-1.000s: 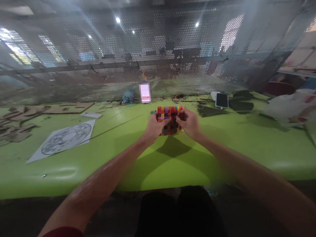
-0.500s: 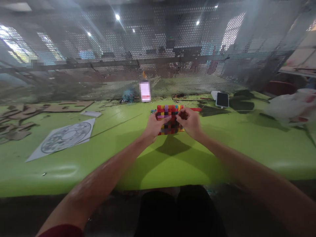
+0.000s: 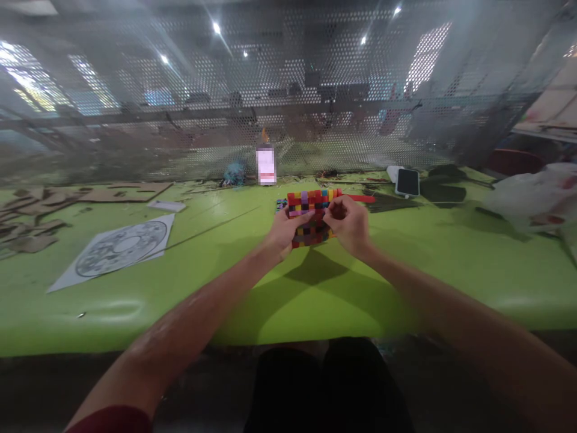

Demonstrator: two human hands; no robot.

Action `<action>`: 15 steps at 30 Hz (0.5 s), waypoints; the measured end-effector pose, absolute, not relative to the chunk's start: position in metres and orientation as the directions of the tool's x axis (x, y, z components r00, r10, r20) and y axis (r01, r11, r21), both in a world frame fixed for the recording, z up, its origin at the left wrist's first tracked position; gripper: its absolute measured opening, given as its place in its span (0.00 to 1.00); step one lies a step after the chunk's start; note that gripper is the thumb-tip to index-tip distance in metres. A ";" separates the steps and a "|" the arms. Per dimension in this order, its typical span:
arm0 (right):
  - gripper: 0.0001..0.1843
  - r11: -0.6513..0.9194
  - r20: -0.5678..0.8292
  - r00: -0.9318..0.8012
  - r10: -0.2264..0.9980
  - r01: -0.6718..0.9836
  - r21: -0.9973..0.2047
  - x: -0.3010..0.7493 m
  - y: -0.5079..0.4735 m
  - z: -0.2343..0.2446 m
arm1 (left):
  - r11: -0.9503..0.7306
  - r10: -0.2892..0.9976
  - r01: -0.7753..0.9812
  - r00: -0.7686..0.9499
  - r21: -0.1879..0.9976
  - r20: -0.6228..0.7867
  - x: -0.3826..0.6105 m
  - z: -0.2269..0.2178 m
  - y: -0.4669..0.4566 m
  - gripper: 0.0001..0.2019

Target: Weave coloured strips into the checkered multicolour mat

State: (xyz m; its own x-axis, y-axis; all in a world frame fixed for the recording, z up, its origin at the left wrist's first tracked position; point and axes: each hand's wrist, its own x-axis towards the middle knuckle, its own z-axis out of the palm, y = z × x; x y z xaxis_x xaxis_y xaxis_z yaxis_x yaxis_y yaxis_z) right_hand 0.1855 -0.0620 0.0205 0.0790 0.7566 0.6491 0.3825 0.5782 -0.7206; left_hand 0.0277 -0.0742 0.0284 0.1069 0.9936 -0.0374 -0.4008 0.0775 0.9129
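A woven piece of many-coloured strips [image 3: 311, 198], in red, yellow, purple and black checks, is held up above the green table. My left hand [image 3: 283, 230] grips its left side, thumb lying across the front. At its right side, my right hand [image 3: 349, 222] is closed in a pinch against the weave. What lies between those fingertips is too small to make out. A red strip [image 3: 363, 198] sticks out to the right behind my right hand. The back of the woven piece is hidden.
The green table [image 3: 180, 307] carries cut cardboard pieces [image 3: 121, 192] and a sheet with a circular drawing [image 3: 124, 243] on the left. A lit phone screen [image 3: 265, 165] stands behind. Farther right are a white-framed device [image 3: 407, 182] and a plastic bag [image 3: 532, 195]. Perforated mesh [image 3: 288, 114] rises beyond.
The woven piece has tilted slightly, its right side turning. My right hand has shifted a little to the right, and the red strip reaches farther right.
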 end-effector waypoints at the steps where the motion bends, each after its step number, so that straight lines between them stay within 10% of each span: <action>1: 0.06 0.585 0.656 0.080 0.750 0.383 -0.715 0.185 -0.062 0.020 | 0.085 0.993 -0.403 0.108 0.911 -0.045 0.028 0.029 -0.074 0.14; 15: 0.06 0.546 0.593 -0.020 0.805 0.419 -0.726 0.189 -0.064 0.025 | -0.087 0.986 -0.358 0.105 0.930 0.132 0.024 0.016 -0.064 0.24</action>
State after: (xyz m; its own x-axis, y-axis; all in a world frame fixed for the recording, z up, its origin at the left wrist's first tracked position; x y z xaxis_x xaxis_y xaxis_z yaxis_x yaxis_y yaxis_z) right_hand 0.1887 -0.0640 0.0254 -0.0200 0.8046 0.5934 0.4189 0.5457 -0.7258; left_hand 0.0241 -0.0643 0.0156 0.1047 0.9857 0.1323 -0.3579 -0.0868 0.9297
